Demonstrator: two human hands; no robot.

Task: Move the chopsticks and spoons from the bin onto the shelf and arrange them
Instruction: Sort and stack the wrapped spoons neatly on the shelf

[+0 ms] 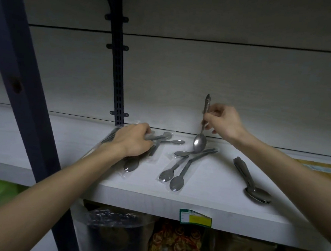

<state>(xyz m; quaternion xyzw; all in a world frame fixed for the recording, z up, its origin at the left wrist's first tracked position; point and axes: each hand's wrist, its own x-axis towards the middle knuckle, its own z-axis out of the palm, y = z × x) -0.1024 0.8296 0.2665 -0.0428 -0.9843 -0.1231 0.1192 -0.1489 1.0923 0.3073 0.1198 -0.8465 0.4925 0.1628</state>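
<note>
On the white shelf (pixel 204 199), my right hand (pixel 223 122) pinches the patterned handle of a metal spoon (pixel 200 143), held nearly upright with its bowl down just above the shelf. My left hand (pixel 134 139) lies curled over a pile of plastic-wrapped spoons (pixel 165 139) near the back left. Three wrapped spoons (pixel 173 173) lie crossed at the middle. A stack of unwrapped spoons (pixel 254 188) rests at the right, bowls toward the front edge. No chopsticks or bin show.
A dark slotted upright (pixel 118 78) stands at the back wall behind my left hand. A dark blue post (pixel 21 86) crosses the left foreground. A price tag (pixel 195 217) hangs on the shelf edge. Bagged goods (pixel 116 232) sit below. A yellow box (pixel 321 167) is at far right.
</note>
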